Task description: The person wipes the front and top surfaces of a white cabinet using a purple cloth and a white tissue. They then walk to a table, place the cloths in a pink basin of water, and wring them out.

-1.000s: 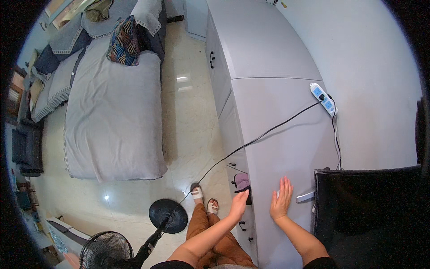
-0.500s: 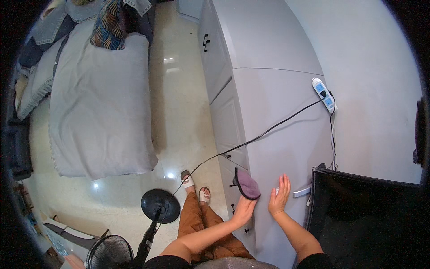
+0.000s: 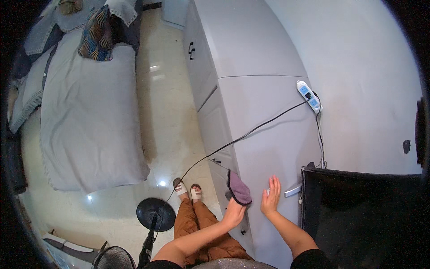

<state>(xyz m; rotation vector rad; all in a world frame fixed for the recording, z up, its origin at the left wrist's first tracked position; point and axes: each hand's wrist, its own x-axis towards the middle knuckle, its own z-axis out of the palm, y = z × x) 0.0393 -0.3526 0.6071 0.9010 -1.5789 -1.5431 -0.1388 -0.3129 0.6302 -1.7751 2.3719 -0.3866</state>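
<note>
A folded purple cloth point(image 3: 239, 188) with a black border is pinched in my left hand point(image 3: 234, 215), at the front edge of the pale grey cabinet top point(image 3: 264, 148). To its right, my right hand point(image 3: 270, 199) is held over the cabinet top with its fingers stretched out. A small whitish spot shows beside that hand's thumb; what it is I cannot tell. Whether the right palm touches the surface is unclear.
A black cable point(image 3: 251, 131) crosses the cabinet from a white power strip point(image 3: 310, 96) to the standing fan's base point(image 3: 155, 215). Right of my hands stands a large black panel point(image 3: 358, 215) near a silver handle point(image 3: 292, 192). A grey-covered bed point(image 3: 89, 130) lies at left.
The whole view has shifted, so the room appears further left and slightly lower. The cloth has come a little further over the cabinet edge; the right hand keeps nearly the same pose.
</note>
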